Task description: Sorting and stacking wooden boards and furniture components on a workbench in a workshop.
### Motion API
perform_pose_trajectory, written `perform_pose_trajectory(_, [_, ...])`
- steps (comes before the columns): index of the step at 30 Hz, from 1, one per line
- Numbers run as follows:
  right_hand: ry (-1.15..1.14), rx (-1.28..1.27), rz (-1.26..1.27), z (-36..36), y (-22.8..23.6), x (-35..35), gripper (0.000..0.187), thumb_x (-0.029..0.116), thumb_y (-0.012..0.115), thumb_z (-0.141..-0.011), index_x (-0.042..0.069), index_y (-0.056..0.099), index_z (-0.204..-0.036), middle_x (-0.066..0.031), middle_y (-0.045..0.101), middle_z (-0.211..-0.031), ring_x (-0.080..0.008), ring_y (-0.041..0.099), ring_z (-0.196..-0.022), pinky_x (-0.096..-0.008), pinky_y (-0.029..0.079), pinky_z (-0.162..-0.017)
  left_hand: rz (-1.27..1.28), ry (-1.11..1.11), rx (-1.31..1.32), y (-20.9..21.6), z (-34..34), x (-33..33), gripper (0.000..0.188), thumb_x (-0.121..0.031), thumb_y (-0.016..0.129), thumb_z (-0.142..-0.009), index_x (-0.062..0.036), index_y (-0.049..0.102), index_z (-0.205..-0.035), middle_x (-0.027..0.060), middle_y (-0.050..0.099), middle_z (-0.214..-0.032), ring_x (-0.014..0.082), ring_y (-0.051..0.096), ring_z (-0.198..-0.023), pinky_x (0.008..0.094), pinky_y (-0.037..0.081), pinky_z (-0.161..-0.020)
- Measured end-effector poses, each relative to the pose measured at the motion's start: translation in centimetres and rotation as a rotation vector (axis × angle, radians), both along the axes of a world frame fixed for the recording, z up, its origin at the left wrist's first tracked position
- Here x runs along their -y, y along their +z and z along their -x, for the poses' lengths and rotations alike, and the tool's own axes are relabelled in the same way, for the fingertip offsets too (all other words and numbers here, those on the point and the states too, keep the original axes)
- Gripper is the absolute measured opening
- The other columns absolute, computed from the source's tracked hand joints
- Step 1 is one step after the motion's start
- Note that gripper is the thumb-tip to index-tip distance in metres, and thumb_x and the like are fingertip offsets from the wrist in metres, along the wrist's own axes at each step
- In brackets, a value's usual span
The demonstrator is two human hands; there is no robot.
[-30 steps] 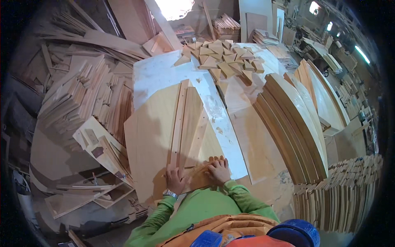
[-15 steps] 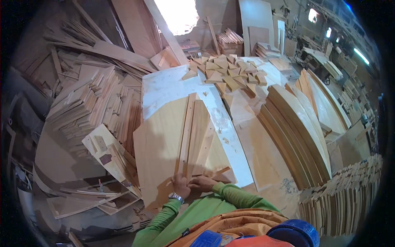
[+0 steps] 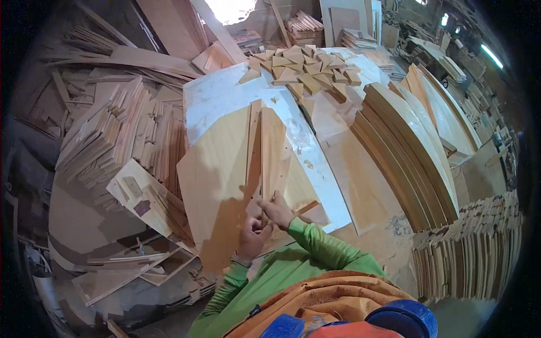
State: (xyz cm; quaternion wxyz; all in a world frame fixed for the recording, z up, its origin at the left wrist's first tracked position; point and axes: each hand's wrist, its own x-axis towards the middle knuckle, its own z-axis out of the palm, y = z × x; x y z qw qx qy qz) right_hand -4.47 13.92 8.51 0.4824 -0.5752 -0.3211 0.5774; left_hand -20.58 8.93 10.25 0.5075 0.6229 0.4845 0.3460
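A long pale wooden strip (image 3: 272, 141) runs away from me over a flat board with angled corners (image 3: 211, 163). My right hand (image 3: 277, 210) is closed around the strip's near end. Just below and to its left, my left hand (image 3: 252, 238) has its fingers curled at the same end; the fingertips are partly hidden. Beside the strip on its left, a fixed wooden rail (image 3: 253, 138) lies along the board, with a dark gap between the two. A short wood block (image 3: 307, 207) sits on the board, right of my hands.
Beneath the board is a white-topped worktable (image 3: 205, 93). Many small triangular wood pieces (image 3: 310, 67) are heaped at its far end. Curved wooden parts (image 3: 403, 152) stand stacked at the right. Piled slats (image 3: 112, 135) lie left, and more slats (image 3: 468, 248) stand at the lower right.
The strip's near end has been lifted and turned, widening the gap to the rail. My hands have risen with it, the right one now above the left. The view has shifted slightly.
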Motion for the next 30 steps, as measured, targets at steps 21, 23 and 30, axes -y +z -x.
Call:
perform_pose_trajectory(21, [-0.406,0.359,-0.195,-34.8,25.3,27.5,0.058,0.016,0.078,-0.088,0.001,0.065,-0.143,0.0,0.07,-0.105,-0.0084,0.065,-0.089,-0.0279,0.056,-0.079,-0.337,0.013,-0.752,-14.3,4.3,1.5,0.069,-0.027,0.077,-0.091,-0.0066,0.052,-0.151,0.0295,0.044,-0.161,0.0474,0.037,-0.152,0.0599,0.022,-0.126])
perform_pose_trajectory(23, [-0.407,0.419,-0.167,-39.7,27.7,29.2,0.056,0.017,0.077,-0.089,-0.001,0.066,-0.14,0.0001,0.069,-0.101,-0.0087,0.065,-0.086,-0.0274,0.055,-0.076,-0.287,0.02,-0.768,-13.4,2.1,1.3,0.072,-0.03,0.076,-0.091,-0.0055,0.049,-0.154,0.0293,0.043,-0.162,0.0476,0.036,-0.153,0.0607,0.022,-0.127])
perform_pose_trajectory(30, [-0.128,0.475,0.017,-56.9,26.7,32.9,0.04,0.016,0.075,-0.092,0.001,0.073,-0.128,-0.0003,0.071,-0.096,-0.0072,0.062,-0.081,-0.0237,0.051,-0.072,-0.53,0.004,-1.006,-20.1,4.7,1.9,0.074,-0.023,0.067,-0.094,0.0037,0.043,-0.159,0.0301,0.045,-0.162,0.0488,0.034,-0.155,0.0586,0.022,-0.131])
